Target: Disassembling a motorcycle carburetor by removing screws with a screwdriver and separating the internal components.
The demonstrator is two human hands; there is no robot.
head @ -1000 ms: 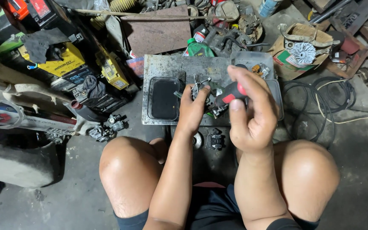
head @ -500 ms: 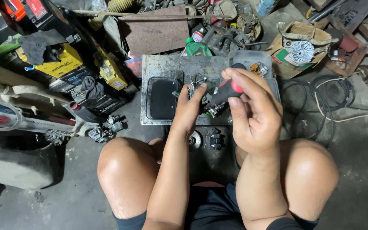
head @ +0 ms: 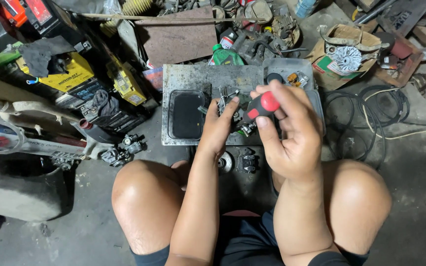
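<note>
Support surface: bare grey concrete floor [head: 410, 197], stained and dusty, with a worn metal tray [head: 193, 79] lying flat on it as landmark. Just beyond the tray lie a rusty brown plate [head: 178, 42] and a green bottle [head: 225, 56]; to its right, a torn cardboard box [head: 343, 59] and coiled black cables [head: 371, 113]. To the tray's left sit yellow-and-black batteries [head: 67, 76], and just near its lower-left corner lie small grey engine parts [head: 119, 152].

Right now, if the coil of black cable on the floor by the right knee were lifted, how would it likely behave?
The black cable coil would probably flop and sag, since its loops lie loose and uneven. It looks light for its spread. It may snag, as a pale cord crosses it.
</note>
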